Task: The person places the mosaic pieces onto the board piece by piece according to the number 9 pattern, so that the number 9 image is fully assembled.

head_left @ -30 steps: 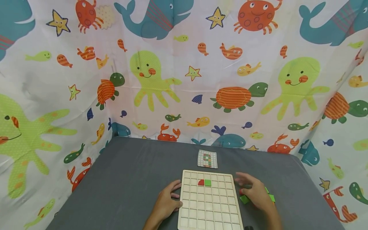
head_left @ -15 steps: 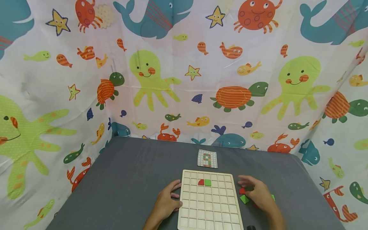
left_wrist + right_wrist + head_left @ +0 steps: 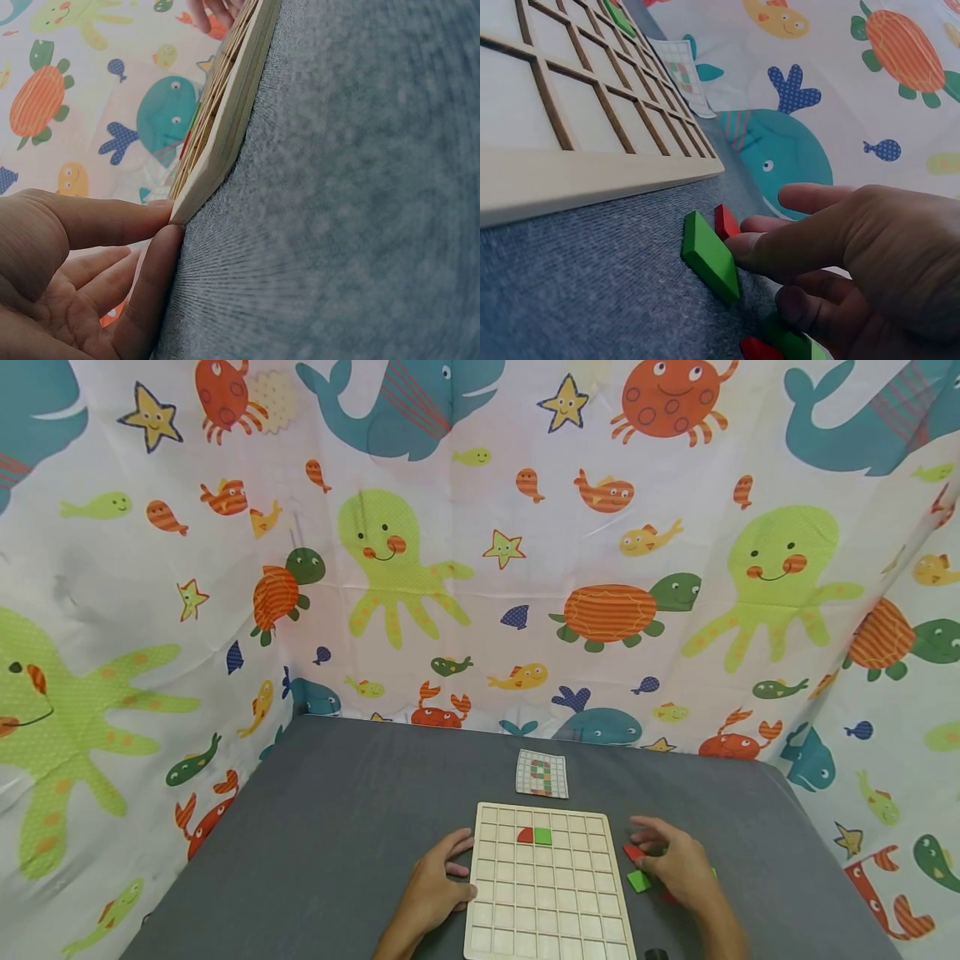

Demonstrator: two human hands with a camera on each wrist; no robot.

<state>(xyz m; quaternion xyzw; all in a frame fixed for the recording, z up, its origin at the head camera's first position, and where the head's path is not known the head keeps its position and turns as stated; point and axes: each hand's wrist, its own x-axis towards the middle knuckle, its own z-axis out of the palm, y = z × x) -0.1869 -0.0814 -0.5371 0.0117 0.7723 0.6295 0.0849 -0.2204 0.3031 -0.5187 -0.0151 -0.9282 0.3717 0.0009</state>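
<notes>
The light wooden grid board [image 3: 546, 902] lies flat on the cloth, with a red quarter-round piece [image 3: 526, 835] beside a green square [image 3: 542, 836] near its top. Along its left edge, my left hand [image 3: 429, 887] touches the rim with extended fingers and thumb [image 3: 82, 277]. Right of the board, my right hand [image 3: 684, 870] pinches a tilted red piece [image 3: 633, 852] at the thumb tip; the right wrist view shows this red piece [image 3: 724, 222] beside the hand [image 3: 862, 262]. A loose green square [image 3: 639, 882] leans just below it.
A small card [image 3: 542, 774] with a coloured grid pattern lies behind the board. More red and green pieces [image 3: 787, 337] are partly hidden under my right hand. A dark object [image 3: 656, 954] sits at the bottom edge. Patterned fabric [image 3: 480, 610] encloses the grey table [image 3: 360, 810].
My right hand has moved slightly right, away from the board. The red piece near its thumb has tilted. My left hand and the board have stayed in place.
</notes>
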